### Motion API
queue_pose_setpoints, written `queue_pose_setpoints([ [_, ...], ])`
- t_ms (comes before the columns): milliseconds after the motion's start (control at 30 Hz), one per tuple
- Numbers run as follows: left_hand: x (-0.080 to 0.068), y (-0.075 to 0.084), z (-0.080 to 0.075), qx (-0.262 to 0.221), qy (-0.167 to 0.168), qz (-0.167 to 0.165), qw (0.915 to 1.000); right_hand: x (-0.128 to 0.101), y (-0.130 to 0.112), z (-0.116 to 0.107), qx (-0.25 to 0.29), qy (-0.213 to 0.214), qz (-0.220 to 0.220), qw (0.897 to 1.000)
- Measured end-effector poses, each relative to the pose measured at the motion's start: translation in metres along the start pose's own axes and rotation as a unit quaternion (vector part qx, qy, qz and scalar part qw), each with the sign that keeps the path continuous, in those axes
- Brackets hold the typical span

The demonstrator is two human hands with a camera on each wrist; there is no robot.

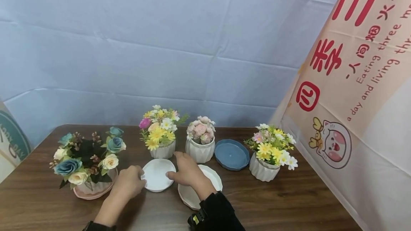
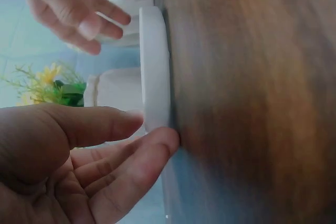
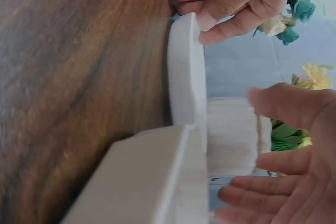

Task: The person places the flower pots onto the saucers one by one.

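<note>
Small, round, smooth white saucer [image 1: 158, 175] sat low at the brown wood-grain desk [image 1: 273, 209], between the hands, no long axis. Left hand [image 1: 129, 183] nearer, fingers pinching its left rim. Right hand [image 1: 188, 171]: fingers spread, released, near the right rim.

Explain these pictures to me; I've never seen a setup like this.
There's no machine: a person works bare-handed. The wide picture comes from a camera worn on the head; the other two, which look turned sideways, come from one camera on each wrist. On the brown table are four pots of flowers, one on a pink plate, plus a blue plate and a large white plate. The left hand pinches a smaller white plate; the right hand, fingers spread, holds nothing.
</note>
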State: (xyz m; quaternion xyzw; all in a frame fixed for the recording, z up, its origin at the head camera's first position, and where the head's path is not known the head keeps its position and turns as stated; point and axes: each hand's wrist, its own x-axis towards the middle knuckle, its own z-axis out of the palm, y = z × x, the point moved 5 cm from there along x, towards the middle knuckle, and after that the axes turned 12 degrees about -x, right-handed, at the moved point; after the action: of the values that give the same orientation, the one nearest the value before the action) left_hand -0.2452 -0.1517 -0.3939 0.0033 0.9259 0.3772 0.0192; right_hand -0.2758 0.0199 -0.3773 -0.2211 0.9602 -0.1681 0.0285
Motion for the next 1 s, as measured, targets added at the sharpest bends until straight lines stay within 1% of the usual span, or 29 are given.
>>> queue_pose_setpoints([
  [100, 0.0, -0.001, 0.0, -0.014, 0.001, -0.007, 0.9999, 0.008, 0.002, 0.001, 0.042, 0.025, -0.001, 0.999],
  [267, 0.001, -0.001, 0.001, -0.025, 0.0, -0.015, 0.9996, 0.018, 0.006, 0.0, 0.106, 0.069, 0.006, 0.992],
  [433, 0.002, -0.004, 0.001, -0.022, -0.008, -0.026, 0.9994, 0.03, 0.008, 0.0, 0.164, 0.077, 0.039, 0.983],
  [667, 0.001, -0.008, -0.001, -0.03, -0.01, -0.038, 0.9988, 0.047, 0.009, 0.004, 0.208, 0.071, 0.088, 0.971],
  [867, 0.0, -0.006, 0.0, -0.038, -0.006, -0.034, 0.9987, 0.057, 0.007, 0.009, 0.227, 0.087, 0.114, 0.963],
  [1000, 0.001, -0.006, 0.001, -0.041, -0.008, -0.036, 0.9985, 0.062, 0.005, 0.013, 0.236, 0.098, 0.118, 0.96],
])
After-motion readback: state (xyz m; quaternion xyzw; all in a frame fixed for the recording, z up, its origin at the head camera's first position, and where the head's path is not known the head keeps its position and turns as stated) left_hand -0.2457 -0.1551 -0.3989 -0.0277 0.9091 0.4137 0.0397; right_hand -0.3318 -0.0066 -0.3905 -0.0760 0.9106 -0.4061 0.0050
